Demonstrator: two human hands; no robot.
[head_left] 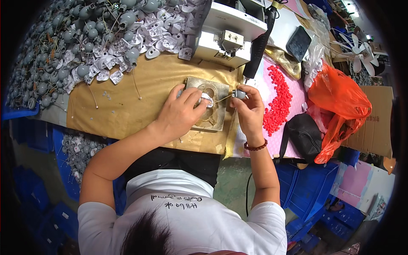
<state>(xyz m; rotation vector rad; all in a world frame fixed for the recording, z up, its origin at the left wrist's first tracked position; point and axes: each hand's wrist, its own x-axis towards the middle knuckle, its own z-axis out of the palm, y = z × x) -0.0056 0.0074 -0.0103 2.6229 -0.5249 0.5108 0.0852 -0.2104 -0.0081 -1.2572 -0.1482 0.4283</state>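
My left hand (180, 112) bends over a square metal fixture block (219, 123) with a round recess. Its fingertips close on a shiny white plastic piece (207, 100) seated at the recess. A bit of grey shows beside the left fingers, mostly hidden by them. To the right of the block, my right hand (250, 110) pinches a small rounded grey part (239, 94) between thumb and fingers. A thin pale cord (223, 99) runs between the grey part and the white piece. Just above the right hand points the tip of a black pen-shaped power screwdriver (255, 57).
A large heap of grey round parts (91, 32) and white plastic pieces (159, 34) covers the back left. Behind the block stands a white machine (225, 40). Red small parts (277, 102) lie on pink sheet at right, near a black pouch (304, 136) and an orange bag (338, 95).
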